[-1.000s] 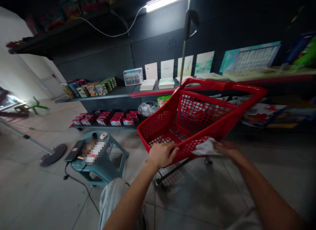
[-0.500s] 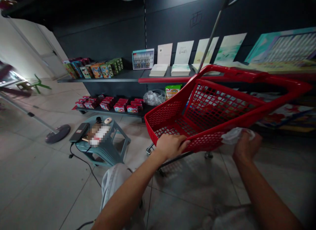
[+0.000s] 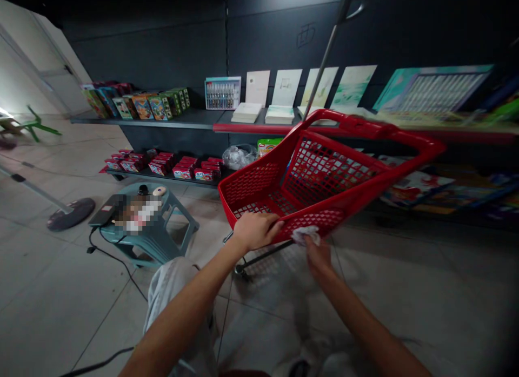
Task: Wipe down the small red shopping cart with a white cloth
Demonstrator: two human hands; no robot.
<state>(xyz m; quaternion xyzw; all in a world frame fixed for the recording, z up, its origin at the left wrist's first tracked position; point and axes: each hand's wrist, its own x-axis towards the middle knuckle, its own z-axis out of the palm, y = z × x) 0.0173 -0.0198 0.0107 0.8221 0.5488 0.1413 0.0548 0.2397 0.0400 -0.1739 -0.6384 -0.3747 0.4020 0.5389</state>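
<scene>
A red plastic shopping cart (image 3: 336,155) with lattice sides stands tilted in front of me. My left hand (image 3: 255,230) is closed over the near rim of its basket, fingers on the inner side. In my right hand (image 3: 318,254) is a crumpled white wipe (image 3: 305,235), pressed against the outside of the cart's near lattice wall. The right fingertips are partly covered by the wipe. Under the basket, the metal frame and a caster (image 3: 240,270) show.
Left of the cart stands a blue-grey plastic stool (image 3: 178,204) with a black device and a blurred-out item on it. A cable (image 3: 125,269) trails over the floor. Behind the cart, dark shelves (image 3: 194,119) carry books, boxes and pen sets. A round pole base (image 3: 71,214) stands farther left.
My right hand has moved the wipe left along the cart's near side, from the rear part towards my left hand. My left hand keeps its hold on the rim. The view has shifted slightly.
</scene>
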